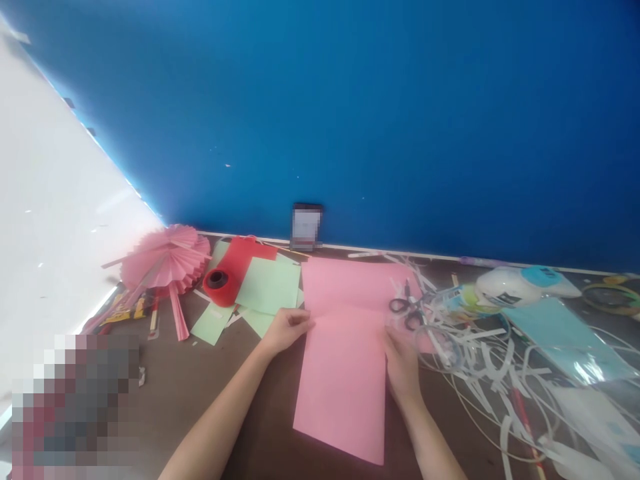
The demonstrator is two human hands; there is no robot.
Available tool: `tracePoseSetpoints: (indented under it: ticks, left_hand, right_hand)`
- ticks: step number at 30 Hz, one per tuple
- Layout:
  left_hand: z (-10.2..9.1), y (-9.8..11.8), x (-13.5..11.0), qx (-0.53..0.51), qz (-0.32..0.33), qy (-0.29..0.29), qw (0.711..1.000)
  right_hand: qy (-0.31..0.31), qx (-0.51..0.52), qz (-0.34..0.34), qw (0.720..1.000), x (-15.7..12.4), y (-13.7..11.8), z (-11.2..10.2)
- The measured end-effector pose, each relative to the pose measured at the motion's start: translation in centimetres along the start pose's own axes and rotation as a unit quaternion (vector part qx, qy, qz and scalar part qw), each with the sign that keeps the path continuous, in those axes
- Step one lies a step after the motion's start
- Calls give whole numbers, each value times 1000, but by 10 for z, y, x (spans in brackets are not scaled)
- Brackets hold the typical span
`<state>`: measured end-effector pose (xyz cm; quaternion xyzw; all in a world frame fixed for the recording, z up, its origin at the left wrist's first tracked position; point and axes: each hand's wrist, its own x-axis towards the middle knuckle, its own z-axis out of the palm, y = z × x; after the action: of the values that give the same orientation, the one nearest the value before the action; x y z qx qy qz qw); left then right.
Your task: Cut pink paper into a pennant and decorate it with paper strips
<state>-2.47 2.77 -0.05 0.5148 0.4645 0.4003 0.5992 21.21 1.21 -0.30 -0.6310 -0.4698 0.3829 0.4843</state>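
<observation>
A pink sheet of paper [343, 373] lies on the brown table [200, 380], with a crease line running across its middle. My left hand [286, 329] pinches the sheet's left edge at the crease, fingers curled shut on the paper. My right hand [401, 363] rests on the sheet's right edge at the same height, fingers pressed down on the paper. The far half of the sheet lies flat beyond my hands.
A pink folded paper fan [165, 263], a red tape roll [219, 283], and light green sheets [267, 287] lie at the left. Scissors [406, 308], white paper strips [490, 360], a glue bottle [520, 283] and a clear plastic bag [570, 343] crowd the right. A blue wall [350, 120] stands behind.
</observation>
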Motion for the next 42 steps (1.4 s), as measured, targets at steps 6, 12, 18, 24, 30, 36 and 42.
tracePoseSetpoints:
  ticks: [6,12,18,24,30,36,42]
  left_hand:
    - [1,3,-1,-18,1,-2,1000]
    - [2,4,-1,-22,-8,-17,1000]
    - [0,0,0,-8,1,-20,1000]
    - [1,1,1,-35,-22,9,999]
    - [1,-4,2,-42,-25,12,999]
    - [1,-3,2,-22,-20,15,999]
    - [1,-6,4,-27,-36,26,999]
  right_hand:
    - [14,31,14,999,-1,1,2]
    - [16,25,9,1000,-2,-3,1]
    - [12,30,1,999,3,5,-2]
    - [61,22,3,998,2,7,-1]
    - [60,22,7,998,0,4,0]
    - [50,13,-2,999,0,-2,1]
    - [53,15,6,998,-1,-4,2]
